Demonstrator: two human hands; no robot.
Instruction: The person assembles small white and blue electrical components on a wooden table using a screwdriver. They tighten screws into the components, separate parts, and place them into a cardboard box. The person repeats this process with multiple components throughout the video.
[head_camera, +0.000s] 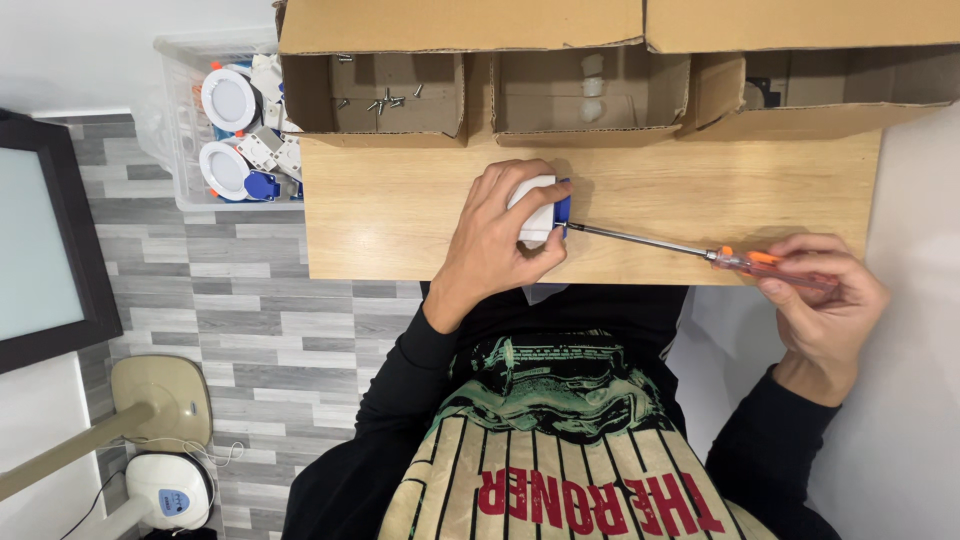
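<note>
Left hand (497, 232) clamps a small white-and-blue box (541, 208) while the right hand (825, 290), closed around an orange-handled screwdriver (700, 252), works its tip at the box's side; steady, aligned turning seems called for next

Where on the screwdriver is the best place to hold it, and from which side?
Hold the screwdriver by its clear orange handle, from the right end. The thin shaft points left into the white and blue box, so only the handle, in the right hand, gives a firm hold.

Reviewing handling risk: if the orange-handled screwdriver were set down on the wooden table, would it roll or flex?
The screwdriver probably stays stiff: its thin metal shaft looks straight. Its rounded handle, held in the right hand, might roll on the flat table. It seems light.
</note>
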